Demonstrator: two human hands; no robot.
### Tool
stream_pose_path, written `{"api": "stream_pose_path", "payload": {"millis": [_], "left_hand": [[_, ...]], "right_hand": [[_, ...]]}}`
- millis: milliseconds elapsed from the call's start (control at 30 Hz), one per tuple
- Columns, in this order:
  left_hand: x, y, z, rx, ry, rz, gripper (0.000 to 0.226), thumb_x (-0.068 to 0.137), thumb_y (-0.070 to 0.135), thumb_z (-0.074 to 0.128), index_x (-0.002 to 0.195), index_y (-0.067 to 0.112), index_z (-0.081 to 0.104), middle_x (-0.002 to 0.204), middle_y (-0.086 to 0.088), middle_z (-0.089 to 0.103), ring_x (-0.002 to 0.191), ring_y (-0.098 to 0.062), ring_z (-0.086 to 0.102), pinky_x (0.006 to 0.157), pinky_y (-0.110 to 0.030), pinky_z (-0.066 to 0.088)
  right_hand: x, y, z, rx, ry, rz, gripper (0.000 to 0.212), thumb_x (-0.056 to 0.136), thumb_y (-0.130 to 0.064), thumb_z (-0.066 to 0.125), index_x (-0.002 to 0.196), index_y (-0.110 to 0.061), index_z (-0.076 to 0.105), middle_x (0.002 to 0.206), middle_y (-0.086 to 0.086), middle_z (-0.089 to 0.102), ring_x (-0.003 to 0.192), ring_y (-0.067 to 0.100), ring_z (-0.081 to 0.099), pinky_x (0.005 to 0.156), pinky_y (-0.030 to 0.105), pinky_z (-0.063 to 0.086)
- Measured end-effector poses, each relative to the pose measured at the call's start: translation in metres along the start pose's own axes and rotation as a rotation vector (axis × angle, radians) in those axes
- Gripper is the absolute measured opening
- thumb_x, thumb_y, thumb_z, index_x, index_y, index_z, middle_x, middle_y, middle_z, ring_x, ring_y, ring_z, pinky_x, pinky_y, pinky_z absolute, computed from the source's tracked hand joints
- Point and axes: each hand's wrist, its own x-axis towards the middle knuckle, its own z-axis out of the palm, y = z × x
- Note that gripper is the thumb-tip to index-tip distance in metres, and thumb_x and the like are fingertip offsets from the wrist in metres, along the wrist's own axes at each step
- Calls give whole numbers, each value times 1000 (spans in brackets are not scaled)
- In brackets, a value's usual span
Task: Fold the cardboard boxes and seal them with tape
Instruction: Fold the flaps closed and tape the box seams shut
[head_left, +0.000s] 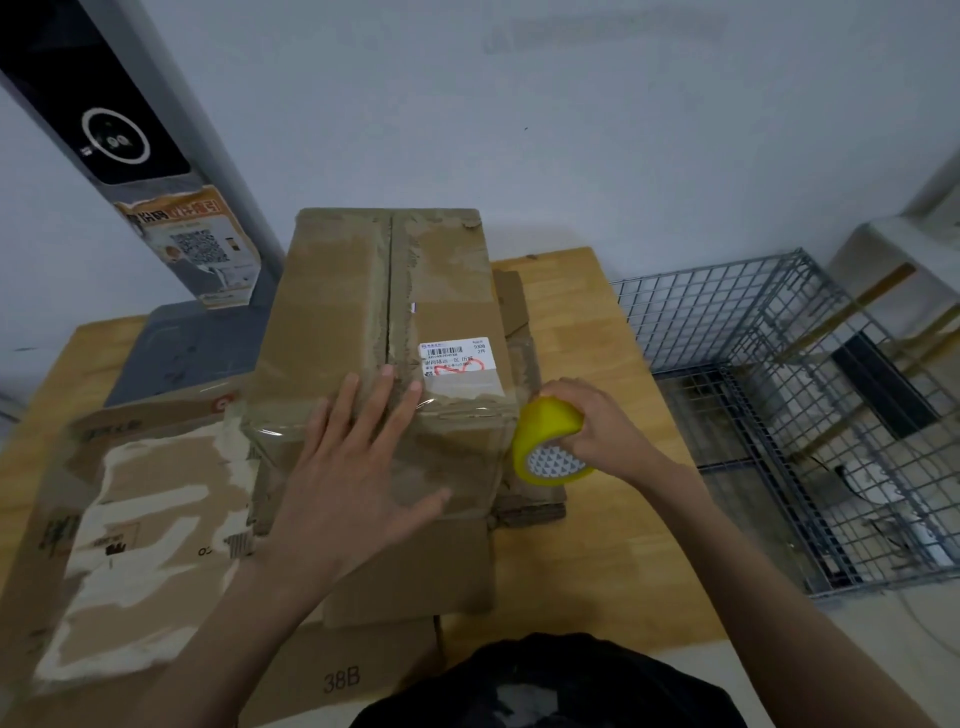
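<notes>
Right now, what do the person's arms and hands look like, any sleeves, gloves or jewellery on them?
Both hands are bare: no gloves on the left hand or the right hand, and no rings, watch or bracelet show. Both forearms are uncovered as far as the frame shows them, so no sleeve is in view. At the bottom edge a dark garment covers the person's body.

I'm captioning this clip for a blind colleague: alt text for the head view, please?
A person's left hand presses flat on a closed cardboard box while the right hand grips a yellow tape roll at its right edge, on a wooden table.
</notes>
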Motion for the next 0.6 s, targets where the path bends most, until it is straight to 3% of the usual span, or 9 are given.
{"api": "stream_pose_path", "payload": {"millis": [67, 133, 233, 300, 367, 467, 533, 600], "left_hand": [[16, 20, 2, -29, 17, 40, 102, 84, 84, 20, 161, 22, -4, 169, 2, -10, 154, -15, -15, 126, -39, -3], [28, 40, 7, -48, 22, 91, 100, 87, 81, 20, 161, 19, -4, 168, 1, -10, 154, -12, -14, 126, -37, -2], [32, 44, 11, -30, 11, 78, 99, 87, 78, 29, 162, 18, 2, 169, 2, -2, 155, -12, -5, 126, -40, 9], [30, 38, 12, -28, 8, 80, 98, 86, 77, 33, 162, 21, 6, 169, 2, 1, 156, -14, 0, 126, -41, 13], [31, 36, 12, -9, -2, 103, 96, 86, 76, 37, 162, 27, 6, 169, 2, 0, 156, -16, 0, 126, -43, 14], [35, 39, 11, 18, -27, 118, 96, 84, 77, 41, 161, 32, 5, 170, 1, -1, 156, -19, 1, 125, -44, 15], [37, 41, 10, 13, -33, 115, 96, 84, 77, 42, 161, 32, 6, 169, 0, 2, 156, -20, 4, 125, -45, 18], [38, 43, 8, 20, -37, 116, 94, 86, 76, 41, 161, 31, 8, 169, -2, 3, 156, -22, 6, 124, -46, 21]], "right_hand": [[-3, 3, 4, 20, 40, -22, 50, 70, -21, 75, 118, -18, 62, 116, 0, 59, 114, 25, 51, 93, 46, 46], [-6, 7, 1, 34, 23, -14, 62, 74, -15, 81, 131, -20, 56, 126, -4, 53, 121, 20, 47, 100, 45, 45], [-11, 18, -17, 218, -211, 50, 83, 79, -30, 85, 146, -40, 37, 140, -14, 37, 125, 1, 44, 97, 24, 50], [-11, 31, -24, 372, -237, 123, 68, 87, -39, 75, 147, -41, 42, 143, -20, 40, 125, -5, 46, 93, 18, 52], [-1, 52, -22, 414, -18, 206, 45, 100, -45, 56, 143, -33, 53, 137, -13, 56, 123, 3, 55, 91, 19, 52], [28, 90, -2, 451, 128, 358, 42, 106, -45, 41, 135, -23, 61, 124, 2, 67, 112, 19, 65, 88, 32, 55], [52, 118, 15, 368, 186, 505, 32, 108, -24, 44, 130, -15, 65, 115, 14, 69, 96, 28, 68, 72, 26, 53], [72, 142, 32, 222, 198, 586, 38, 100, -2, 46, 134, -10, 62, 116, 20, 67, 93, 34, 65, 64, 24, 46]]}}
